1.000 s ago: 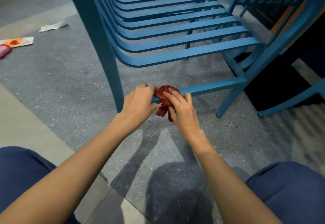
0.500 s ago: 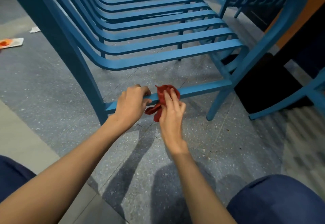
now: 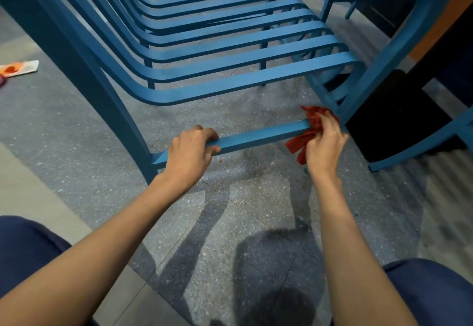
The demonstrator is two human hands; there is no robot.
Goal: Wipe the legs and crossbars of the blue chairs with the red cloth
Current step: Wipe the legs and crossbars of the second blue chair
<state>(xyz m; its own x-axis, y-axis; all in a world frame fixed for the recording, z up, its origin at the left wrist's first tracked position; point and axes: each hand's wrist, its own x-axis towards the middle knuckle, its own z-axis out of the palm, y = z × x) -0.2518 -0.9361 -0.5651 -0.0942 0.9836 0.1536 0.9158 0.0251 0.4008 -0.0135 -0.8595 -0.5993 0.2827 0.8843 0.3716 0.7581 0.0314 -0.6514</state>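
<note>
Blue chair [image 3: 243, 76]: slatted, paint even, standing on a speckled floor [image 3: 64, 133]. Crossbar [image 3: 258, 137]: spans the gap between the two grips. Left hand [image 3: 189, 150] is curled round the bar's end, judged to steady the frame. Right hand [image 3: 325, 144] pinches the red cloth [image 3: 316, 119] onto the opposite end, at the joint with the leg [image 3: 381, 69]. Cloth is bunched and creased, one tail hanging beside the fingers.

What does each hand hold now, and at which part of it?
The left hand grips the blue crossbar near its left end. The right hand holds the red cloth bunched against the crossbar's right end.
</note>
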